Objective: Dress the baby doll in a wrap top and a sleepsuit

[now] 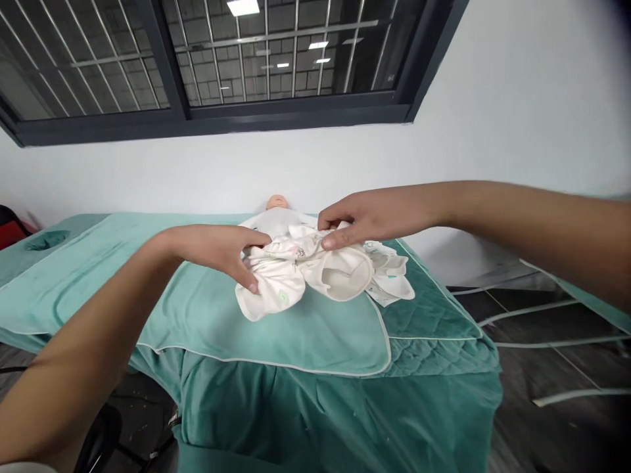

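Note:
A white baby garment (276, 289) with small printed figures lies bunched between my hands, its round cuff-like opening (348, 272) facing me. My left hand (224, 253) grips its left side, thumb in front and fingers behind the cloth. From the right, my right hand (367, 217) pinches the upper edge, some of its fingertips hidden by the fabric. Just behind the garment lies a doll, its head (277, 202) showing near the wall and its body covered by white cloth. More white printed cloth (392, 272) sits to the right, close to my right hand.
A light green towel (197, 322) covers much of the bed with its dark green quilted cover (434, 328). Behind it stand a white wall (197, 171) and a dark-framed barred window (296, 115). Metal rails (552, 345) are at the right; a black chair part (101, 437) is lower left.

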`<state>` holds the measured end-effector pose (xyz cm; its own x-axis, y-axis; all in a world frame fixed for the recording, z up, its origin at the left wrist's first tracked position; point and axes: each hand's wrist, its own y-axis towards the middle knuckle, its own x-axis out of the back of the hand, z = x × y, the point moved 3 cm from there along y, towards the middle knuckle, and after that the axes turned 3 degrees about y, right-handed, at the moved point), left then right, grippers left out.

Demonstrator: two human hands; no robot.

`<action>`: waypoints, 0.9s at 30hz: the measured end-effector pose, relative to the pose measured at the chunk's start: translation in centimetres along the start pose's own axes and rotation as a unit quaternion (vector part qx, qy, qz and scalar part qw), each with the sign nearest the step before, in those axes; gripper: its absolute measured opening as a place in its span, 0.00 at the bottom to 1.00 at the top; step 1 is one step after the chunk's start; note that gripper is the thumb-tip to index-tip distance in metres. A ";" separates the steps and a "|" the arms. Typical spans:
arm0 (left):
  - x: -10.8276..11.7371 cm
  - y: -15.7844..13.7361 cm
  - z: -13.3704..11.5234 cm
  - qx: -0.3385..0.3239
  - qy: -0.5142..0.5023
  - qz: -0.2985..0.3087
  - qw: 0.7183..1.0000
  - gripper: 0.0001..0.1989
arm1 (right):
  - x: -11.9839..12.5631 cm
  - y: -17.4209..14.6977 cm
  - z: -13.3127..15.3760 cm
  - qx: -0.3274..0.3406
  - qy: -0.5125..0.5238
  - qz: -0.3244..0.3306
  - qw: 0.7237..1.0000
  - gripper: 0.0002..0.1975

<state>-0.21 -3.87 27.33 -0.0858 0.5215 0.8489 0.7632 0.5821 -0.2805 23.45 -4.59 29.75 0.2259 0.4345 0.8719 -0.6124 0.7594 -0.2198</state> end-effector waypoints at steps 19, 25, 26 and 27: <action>0.7 1.6 -2.4 -0.028 0.066 -0.287 0.955 0.11 | 0.1 -0.1 0.6 0.074 0.059 -0.110 0.989 0.20; 0.5 0.9 -0.5 0.072 0.105 -0.208 0.970 0.20 | -0.2 -1.0 -3.1 0.025 0.055 -0.090 0.994 0.18; 0.5 0.8 -0.3 0.075 0.101 -0.225 0.966 0.21 | -0.2 -1.1 -3.5 0.007 0.062 -0.081 0.995 0.20; 0.6 0.8 -0.2 0.074 0.093 -0.258 0.959 0.22 | -0.2 -1.3 -3.8 -0.001 0.076 -0.082 0.994 0.22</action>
<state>0.47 -3.30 27.69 -0.3016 0.0271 0.9530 0.5494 0.8219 0.1505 27.08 -3.80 28.16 0.4336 0.3729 0.8203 -0.5568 0.8267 -0.0815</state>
